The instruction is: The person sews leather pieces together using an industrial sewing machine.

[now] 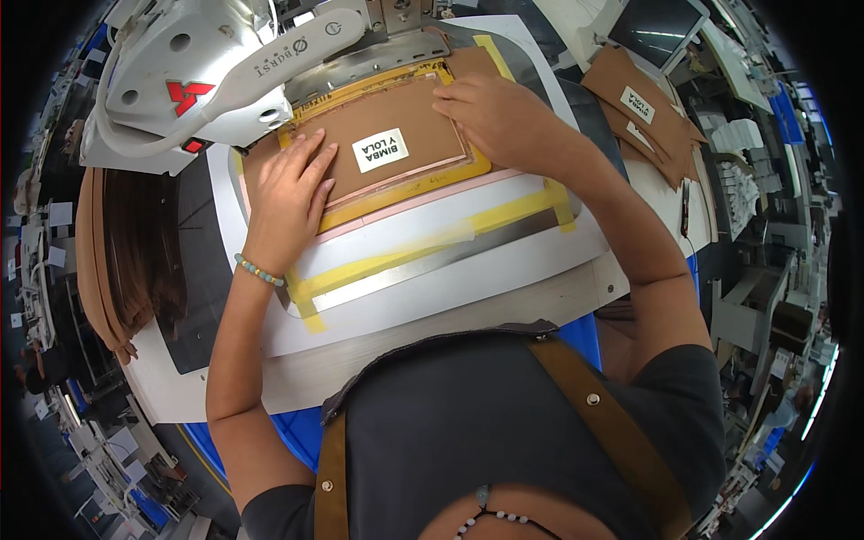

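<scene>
Nearest the camera are a white-beaded necklace [482, 513] and a dark apron [432, 414] with brown straps, worn by the person at the near edge of the worktable [297, 382]. By the table's left edge lies a stack of brown leather-like pieces [97, 261], dark brown on its right side. Over the far left part of the table hangs a white industrial machine head [180, 81]. The left hand [292, 184], a beaded bracelet [258, 270] at its wrist, rests with fingers spread and nearly straight on the left part of a brown panel [387, 112], grasping nothing. The panel lies toward the table's far edge inside a yellow-rimmed frame [405, 192], with a white label [380, 150] near its middle; under the frame is a white sheet [540, 261] crossed by yellow tape [387, 258]. The right hand [504, 117] is at the panel's far right corner, its fingers bent and bunched; whether they pinch the edge or just press it I cannot tell. Near the table's right edge lie labelled brown pieces [612, 76], overlapping, with a monitor [661, 27] at the far right corner and a slim dark tool [685, 207] nearer the person.
</scene>
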Tool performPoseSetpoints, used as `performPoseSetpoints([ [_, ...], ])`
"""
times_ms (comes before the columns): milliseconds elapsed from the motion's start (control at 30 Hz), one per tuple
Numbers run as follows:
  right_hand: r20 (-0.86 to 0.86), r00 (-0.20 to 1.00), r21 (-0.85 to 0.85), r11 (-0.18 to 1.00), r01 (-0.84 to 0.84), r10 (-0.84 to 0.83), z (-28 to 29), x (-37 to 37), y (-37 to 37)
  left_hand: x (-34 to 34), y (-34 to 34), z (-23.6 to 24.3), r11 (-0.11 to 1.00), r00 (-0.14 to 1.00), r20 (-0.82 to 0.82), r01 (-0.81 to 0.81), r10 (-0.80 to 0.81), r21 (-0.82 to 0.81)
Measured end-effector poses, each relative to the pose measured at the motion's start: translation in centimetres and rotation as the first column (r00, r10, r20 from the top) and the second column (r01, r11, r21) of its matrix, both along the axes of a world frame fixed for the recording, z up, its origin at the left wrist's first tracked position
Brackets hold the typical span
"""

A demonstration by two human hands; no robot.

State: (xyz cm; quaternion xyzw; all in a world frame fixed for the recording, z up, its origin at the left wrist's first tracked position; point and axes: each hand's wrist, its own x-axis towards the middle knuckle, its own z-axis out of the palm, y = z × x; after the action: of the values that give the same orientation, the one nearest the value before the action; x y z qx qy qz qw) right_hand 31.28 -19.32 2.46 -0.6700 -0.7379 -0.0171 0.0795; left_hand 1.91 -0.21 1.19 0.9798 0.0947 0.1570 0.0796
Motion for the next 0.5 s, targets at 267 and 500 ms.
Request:
performPoseSetpoints([
  [267, 0.107, 0.993, 0.138, 0.99, 0.034, -0.049, -2.2, -1.3, 1.1, -0.2, 0.4, -1.2, 0.999, 0.996, -0.085, 0.0, 0.005, 0.054],
  [500, 0.182, 0.98, 0.215, 0.976, 0.043, -0.083, -2.0, -2.2, 1.7, -0.2, 1.0, -1.0, 0.999, 0.996, -0.082, 0.019, -0.015, 0.04],
])
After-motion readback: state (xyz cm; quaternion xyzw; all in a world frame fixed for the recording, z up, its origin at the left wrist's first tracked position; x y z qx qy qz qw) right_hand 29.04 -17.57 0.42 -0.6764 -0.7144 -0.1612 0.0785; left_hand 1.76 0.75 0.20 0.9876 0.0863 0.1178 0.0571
